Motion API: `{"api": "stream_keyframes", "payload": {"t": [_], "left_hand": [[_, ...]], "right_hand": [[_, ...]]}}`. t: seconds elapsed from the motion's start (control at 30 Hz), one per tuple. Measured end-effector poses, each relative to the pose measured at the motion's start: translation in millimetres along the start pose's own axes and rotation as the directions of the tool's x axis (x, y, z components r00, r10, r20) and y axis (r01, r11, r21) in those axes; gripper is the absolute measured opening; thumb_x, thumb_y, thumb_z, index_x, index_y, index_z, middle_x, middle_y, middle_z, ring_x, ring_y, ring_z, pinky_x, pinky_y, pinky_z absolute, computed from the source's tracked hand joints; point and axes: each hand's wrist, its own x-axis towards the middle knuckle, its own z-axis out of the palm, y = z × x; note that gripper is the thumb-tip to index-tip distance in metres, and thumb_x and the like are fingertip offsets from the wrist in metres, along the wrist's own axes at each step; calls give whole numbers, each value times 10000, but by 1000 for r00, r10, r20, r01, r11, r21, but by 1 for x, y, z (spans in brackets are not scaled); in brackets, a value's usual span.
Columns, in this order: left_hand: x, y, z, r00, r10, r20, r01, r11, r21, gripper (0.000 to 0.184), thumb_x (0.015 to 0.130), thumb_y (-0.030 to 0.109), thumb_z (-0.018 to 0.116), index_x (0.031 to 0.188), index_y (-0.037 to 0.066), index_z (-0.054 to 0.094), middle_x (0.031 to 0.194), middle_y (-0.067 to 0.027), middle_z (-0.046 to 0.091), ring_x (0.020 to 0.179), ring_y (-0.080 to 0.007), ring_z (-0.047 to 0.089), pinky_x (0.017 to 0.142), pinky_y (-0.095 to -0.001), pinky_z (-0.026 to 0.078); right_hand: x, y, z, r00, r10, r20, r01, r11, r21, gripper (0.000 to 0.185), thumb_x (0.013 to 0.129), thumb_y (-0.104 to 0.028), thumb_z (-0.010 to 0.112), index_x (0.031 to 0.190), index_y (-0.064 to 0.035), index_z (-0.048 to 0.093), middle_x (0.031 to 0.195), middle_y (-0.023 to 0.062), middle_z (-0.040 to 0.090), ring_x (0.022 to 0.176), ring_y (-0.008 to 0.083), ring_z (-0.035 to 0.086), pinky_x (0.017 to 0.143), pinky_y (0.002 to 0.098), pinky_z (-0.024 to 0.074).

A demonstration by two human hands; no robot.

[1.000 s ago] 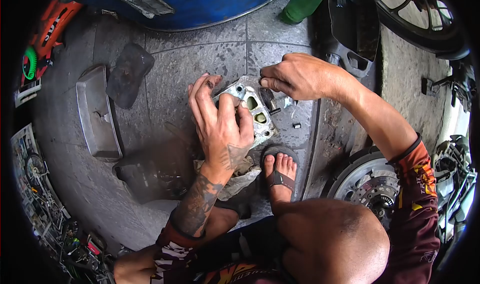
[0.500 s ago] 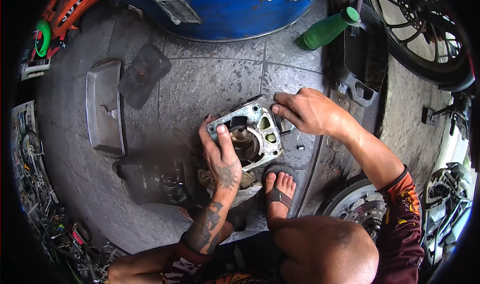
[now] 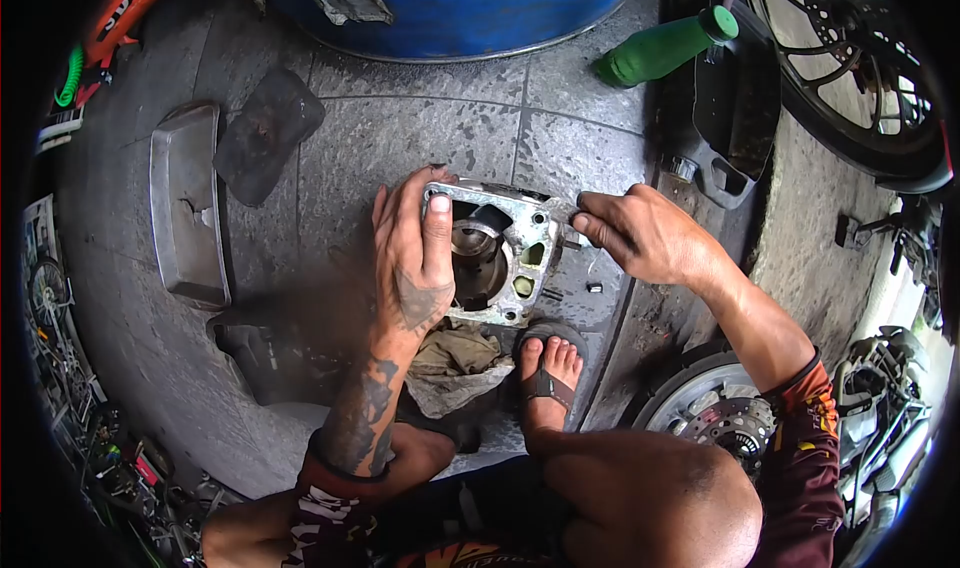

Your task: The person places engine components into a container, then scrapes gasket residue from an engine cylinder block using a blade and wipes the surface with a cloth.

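My left hand (image 3: 415, 253) is wrapped round the left side of a greasy metal engine crankcase (image 3: 520, 228), thumb on its pale flat face. The face has bolt holes, a wide opening with round metal parts inside, and two smaller pockets at the right. Just off the crankcase's right side, my right hand (image 3: 650, 233) is closed in a pinch. What its fingertips hold, if anything, is too small to make out. Below the crankcase lies a dirty crumpled rag (image 3: 455, 368). A small black cylindrical piece (image 3: 595, 288) rests on the floor to the right.
A metal tray (image 3: 190, 208) and a dark flat pad (image 3: 268, 138) lie at left. Ahead stands a blue drum (image 3: 460, 13). A green bottle (image 3: 660, 53), a cut-open jug (image 3: 725, 183) and a wheel (image 3: 850, 78) are at right. My sandalled foot (image 3: 550, 373) is close below.
The crankcase has turned clockwise, its upper left corner now higher. My left hand has moved up and left with it. My right hand has shifted slightly right, still pinched.
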Motion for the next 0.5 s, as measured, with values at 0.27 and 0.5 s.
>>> {"api": "stream_keyframes", "payload": {"t": [0.27, 0.5], "left_hand": [[21, -2, -6, 981, 141, 134, -137, 990, -40, 478, 1028, 372, 361, 1200, -16, 580, 1242, -216, 605, 1218, -405, 527, 1128, -522, 246], [33, -4, -4, 937, 287, 199, -307, 948, 78, 477, 1018, 338, 369, 1225, -42, 570, 1232, -219, 612, 1172, -403, 550, 1053, -442, 365]], "right_hand": [[-10, -6, 7, 997, 68, -21, -65, 993, 103, 302, 990, -248, 518, 859, 14, 591, 651, 261, 579, 696, 463, 594, 667, 522, 463], [-17, -2, 13, 998, 28, -53, -20, 989, 148, 320, 1001, -251, 516, 841, 22, 563, 591, 231, 515, 589, 437, 539, 565, 475, 404]]}}
